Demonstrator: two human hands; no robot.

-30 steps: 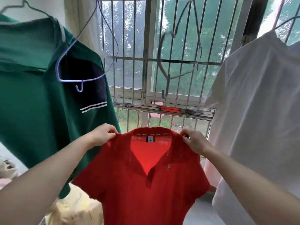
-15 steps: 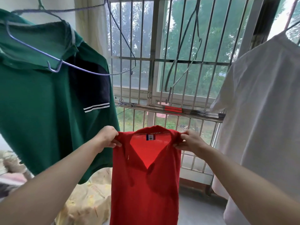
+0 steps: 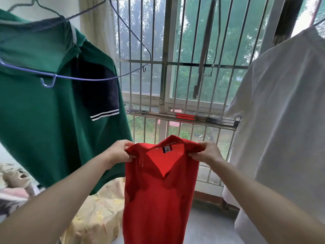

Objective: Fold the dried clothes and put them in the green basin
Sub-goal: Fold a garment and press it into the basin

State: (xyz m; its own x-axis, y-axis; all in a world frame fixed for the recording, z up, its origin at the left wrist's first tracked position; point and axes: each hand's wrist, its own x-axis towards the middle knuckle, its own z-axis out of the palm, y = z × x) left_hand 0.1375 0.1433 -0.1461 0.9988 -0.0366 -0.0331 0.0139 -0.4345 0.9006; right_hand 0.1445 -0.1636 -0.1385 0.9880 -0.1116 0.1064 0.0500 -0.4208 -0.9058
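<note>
Both hands up front-centre: left hand (image 3: 121,153) and right hand (image 3: 205,154) each pinching a shoulder of the red collared polo shirt (image 3: 158,191) (sleeves folded in), hanging btwn green polo shirt (image 3: 44,111) left and white fabric shirt (image 3: 281,120) right.

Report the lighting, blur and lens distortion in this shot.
Head view: daylight enters through the barred window, so the scene is backlit; the white shirt washes out at top right; the green shirt is smeared at its collar; the red shirt, pinched by the left hand and right hand, is sharp; the wide lens tilts and bows the bars.
</note>
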